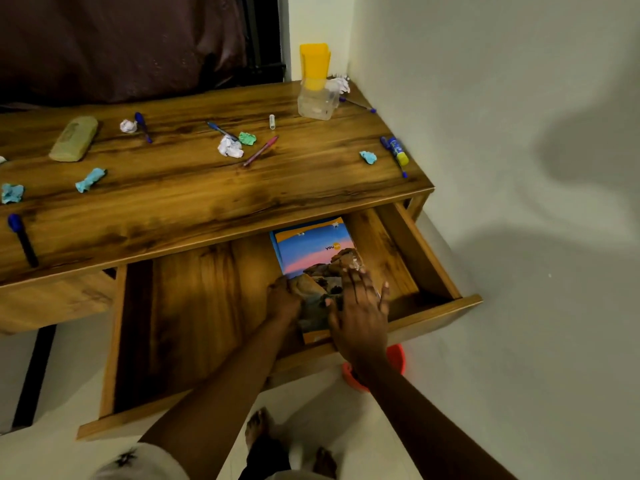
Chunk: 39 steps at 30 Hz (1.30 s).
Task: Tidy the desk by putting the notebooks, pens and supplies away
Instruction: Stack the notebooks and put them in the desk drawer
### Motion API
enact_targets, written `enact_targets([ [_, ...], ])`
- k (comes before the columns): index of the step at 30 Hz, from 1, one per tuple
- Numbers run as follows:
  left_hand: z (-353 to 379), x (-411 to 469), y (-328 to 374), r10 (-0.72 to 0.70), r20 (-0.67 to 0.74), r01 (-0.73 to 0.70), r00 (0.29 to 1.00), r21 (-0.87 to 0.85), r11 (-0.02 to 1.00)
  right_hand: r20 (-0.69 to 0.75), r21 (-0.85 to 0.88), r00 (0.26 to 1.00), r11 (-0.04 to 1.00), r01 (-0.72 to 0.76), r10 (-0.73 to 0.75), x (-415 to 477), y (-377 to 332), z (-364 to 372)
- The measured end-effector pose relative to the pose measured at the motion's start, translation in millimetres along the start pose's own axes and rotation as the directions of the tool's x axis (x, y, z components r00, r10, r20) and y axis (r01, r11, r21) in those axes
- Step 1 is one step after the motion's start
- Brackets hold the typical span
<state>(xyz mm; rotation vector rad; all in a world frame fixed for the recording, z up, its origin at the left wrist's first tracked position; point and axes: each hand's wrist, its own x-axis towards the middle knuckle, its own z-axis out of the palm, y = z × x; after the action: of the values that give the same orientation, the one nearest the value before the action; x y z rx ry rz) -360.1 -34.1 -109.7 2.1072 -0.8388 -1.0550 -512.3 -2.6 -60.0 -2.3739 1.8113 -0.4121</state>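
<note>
The right hand (pixel 360 306) lay flat with its fingers spread on the cover of the notebook (pixel 313 251), pressing rather than gripping, which looked like a way to bed the book down on the drawer floor. The left hand (pixel 283 299) sat at the notebook's left edge with its fingers curled against it; it seemed to pinch that edge to steer the book square, though blur hid the fingertips. The notebook itself lay inside the open drawer (pixel 207 323), in its right half, its near end close to the drawer's front wall and its far end running under the front edge of the desk (pixel 207 195). The left half of the drawer showed only bare wood, so there was room for more.

On the desk top the rest of the job waited. A red pen (pixel 261 150) and a blue pen (pixel 221 131) lay near the middle among crumpled paper (pixel 230 147). A glue stick (pixel 398 152) rested at the right edge, and a dark marker (pixel 22 239) lay near the front edge at the far left. A clear holder (pixel 317 102) with a yellow cup (pixel 314 65) in it stood at the back right corner, a likely home for the pens. An olive case (pixel 74 138) lay toward the back left. I judged the notebooks close to stowed, with pens and supplies yet to be gathered
</note>
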Motion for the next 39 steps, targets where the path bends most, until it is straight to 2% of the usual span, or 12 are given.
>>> enact_targets([
  [4,39.8,-2.6,20.5,0.007,0.195,0.041,0.981,-0.243,0.969,0.034,0.239,0.996,0.967,-0.093,0.088,9.7,9.8,-7.6],
  [6,56.7,-3.5,26.3,0.0,0.278,0.097,0.961,-0.333,0.938,0.05,0.118,0.994,0.988,-0.102,0.097,18.1,33.1,-10.0],
  [9,58.4,-14.9,39.6,-0.013,0.287,0.124,0.958,-0.369,0.921,0.109,-0.087,0.979,0.983,-0.163,0.172,29.9,67.8,-17.8],
  [15,36.2,-29.9,42.7,-0.05,0.41,0.217,0.911,-0.371,0.903,0.215,-0.124,0.963,0.983,-0.139,0.163,34.0,69.7,-24.2],
  [19,22.2,-52.6,33.4,0.057,0.457,0.102,0.887,-0.316,0.943,0.197,-0.132,0.964,0.979,-0.154,0.178,31.6,68.8,-28.8],
  [23,-27.1,-71.0,12.4,0.242,0.222,-0.15,0.944,-0.364,0.919,0.192,-0.166,0.97,0.979,-0.12,0.151,31.8,55.6,-31.1],
  [26,-93.6,-71.9,-6.7,0.278,0.029,-0.251,0.96,-0.345,0.904,0.144,-0.091,0.989,0.994,0.058,-0.045,40.0,11.2,-19.7],
  [28,-148.3,-74.0,-19.7,0.284,-0.088,-0.296,0.955,-0.369,0.881,0.17,-0.019,0.966,0.979,0.203,-0.197,47.1,-42.7,-12.0],
  [30,-205.0,-74.1,-33.6,0.299,-0.242,-0.368,0.923,-0.332,0.868,0.171,0.114,0.922,0.937,0.331,-0.346,52.8,-109.1,-10.9],
  [35,-343.3,-58.6,-70.2,0.17,-0.548,-0.354,0.819,-0.249,0.901,0.175,0.426,0.802,0.778,0.461,-0.571,63.4,-267.6,-1.3],
  [37,-398.6,-46.8,-86.5,0.133,-0.614,-0.327,0.778,-0.214,0.921,0.145,0.544,0.77,0.7,0.463,-0.622,66.7,-332.6,-0.6],
  [39,-454.3,-31.9,-103.6,0.11,-0.665,-0.279,0.739,-0.154,0.948,0.218,0.662,0.753,0.661,0.353,-0.621,68.5,-398.4,4.5],
])
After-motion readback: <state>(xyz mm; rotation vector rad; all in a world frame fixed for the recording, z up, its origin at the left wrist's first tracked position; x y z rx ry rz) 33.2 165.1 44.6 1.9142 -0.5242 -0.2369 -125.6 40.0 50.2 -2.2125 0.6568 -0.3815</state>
